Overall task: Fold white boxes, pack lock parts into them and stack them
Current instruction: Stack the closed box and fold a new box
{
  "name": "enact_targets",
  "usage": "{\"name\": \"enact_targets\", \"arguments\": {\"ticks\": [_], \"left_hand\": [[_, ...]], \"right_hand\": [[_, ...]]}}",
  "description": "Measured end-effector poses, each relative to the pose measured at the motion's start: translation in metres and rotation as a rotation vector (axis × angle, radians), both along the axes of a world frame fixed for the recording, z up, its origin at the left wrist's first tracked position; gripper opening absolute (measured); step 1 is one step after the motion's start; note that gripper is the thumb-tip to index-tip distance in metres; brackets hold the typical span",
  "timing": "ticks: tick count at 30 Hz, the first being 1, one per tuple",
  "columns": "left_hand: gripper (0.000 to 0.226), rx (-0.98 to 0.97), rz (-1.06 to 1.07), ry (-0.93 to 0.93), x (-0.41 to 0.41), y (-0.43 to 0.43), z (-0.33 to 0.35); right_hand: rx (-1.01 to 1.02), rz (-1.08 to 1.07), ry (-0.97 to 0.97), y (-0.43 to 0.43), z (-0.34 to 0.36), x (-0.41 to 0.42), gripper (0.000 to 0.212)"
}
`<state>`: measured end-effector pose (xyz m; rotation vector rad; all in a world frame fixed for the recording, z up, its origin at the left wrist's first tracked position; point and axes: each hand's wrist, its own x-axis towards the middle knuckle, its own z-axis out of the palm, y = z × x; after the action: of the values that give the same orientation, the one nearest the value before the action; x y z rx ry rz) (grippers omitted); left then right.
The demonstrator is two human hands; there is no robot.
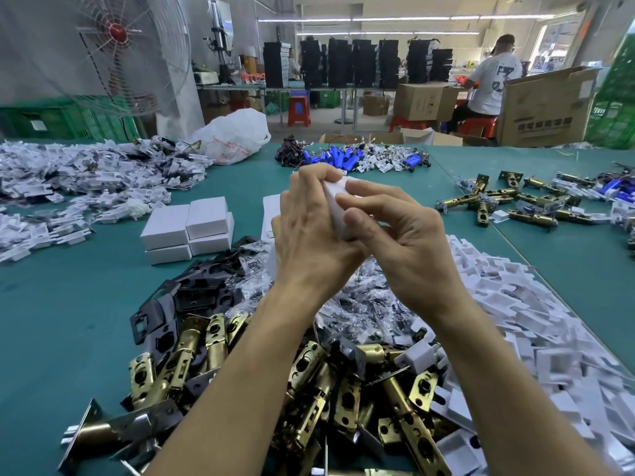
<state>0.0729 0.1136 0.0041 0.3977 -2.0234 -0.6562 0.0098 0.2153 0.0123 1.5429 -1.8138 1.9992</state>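
Gripping the near-upright white box (pixel 343 185), we curl our left hand (pixel 309 235) round it, right hand (pixel 405 242) pinching its side; finished stack (pixel 188 228) lies left of the box, left hand nearer.

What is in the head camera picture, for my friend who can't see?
A left hand and right hand grip a small white cardboard box above a green table. Below lie brass metal latch bolts and black metal plates; closed white boxes sit stacked at left.
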Motion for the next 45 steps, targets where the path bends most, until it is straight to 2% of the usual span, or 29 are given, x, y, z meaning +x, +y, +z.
{"name": "enact_targets", "arguments": {"ticks": [3, 7, 11, 21, 29, 35, 42, 45], "left_hand": [[0.061, -0.008, 0.014, 0.029, 0.000, 0.000, 0.000], [0.064, 0.011, -0.005, 0.044, 0.000, 0.002, 0.001], [0.077, 0.037, -0.066, 0.040, 0.001, 0.003, 0.003], [0.077, -0.001, -0.130, -0.023, 0.006, 0.007, 0.009], [0.081, 0.026, -0.249, -0.101, 0.004, 0.007, 0.011], [0.061, 0.009, -0.131, -0.058, 0.003, 0.009, 0.010], [0.056, -0.049, 0.024, -0.034, 0.001, 0.005, 0.007], [0.058, -0.058, 0.036, -0.034, -0.001, 0.006, 0.004]], "right_hand": [[-0.033, 0.020, -0.089, 0.003, 0.001, 0.002, 0.017], [-0.080, -0.008, -0.091, 0.007, 0.003, 0.002, 0.013], [-0.185, -0.016, -0.129, 0.007, 0.006, 0.002, 0.010], [-0.174, -0.100, 0.019, 0.007, 0.003, 0.000, 0.010], [-0.108, -0.095, 0.034, 0.011, 0.006, -0.001, 0.018], [-0.066, -0.105, 0.098, 0.007, 0.001, -0.004, 0.013], [0.035, -0.021, -0.028, 0.006, 0.006, 0.005, 0.019], [0.053, -0.037, -0.019, 0.007, 0.008, 0.005, 0.020]]}}
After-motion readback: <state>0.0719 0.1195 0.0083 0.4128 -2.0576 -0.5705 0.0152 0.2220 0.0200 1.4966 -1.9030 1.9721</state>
